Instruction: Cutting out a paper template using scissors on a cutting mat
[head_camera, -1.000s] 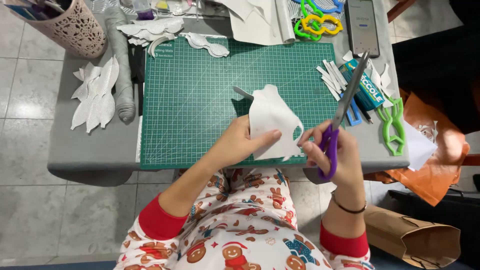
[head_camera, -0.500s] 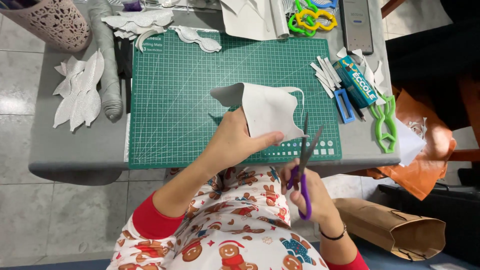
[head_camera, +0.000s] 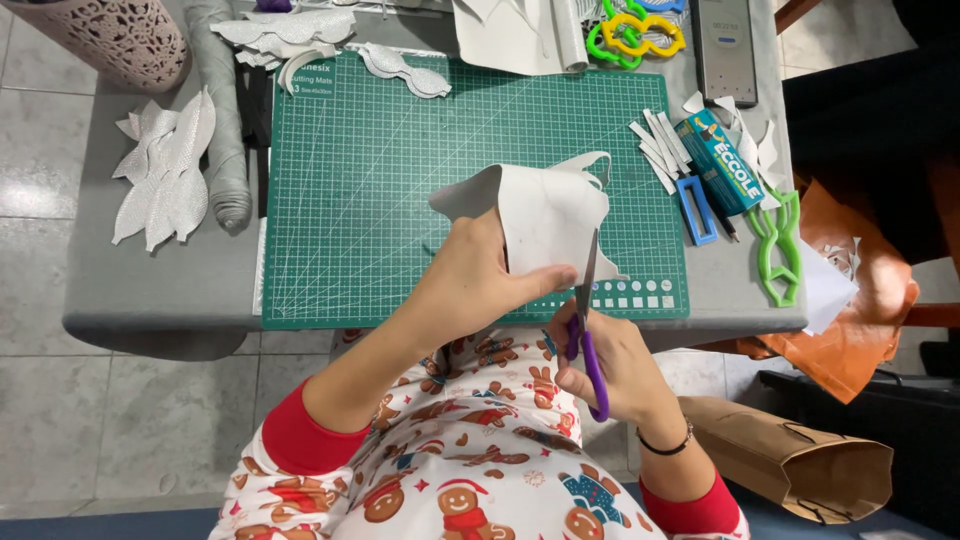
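Head view shows the left hand (head_camera: 470, 285) pinching a white cut-out sheet (head_camera: 545, 215) above the near edge of the green cutting mat (head_camera: 380, 180), thumb pressed along its lower edge. Just right of that thumb, the right hand (head_camera: 610, 375) has its fingers curled through the purple scissors (head_camera: 585, 320), blades biting upward into the sheet. Cutting well here probably means holding the sheet taut and turning it toward the blades, thumb kept clear.
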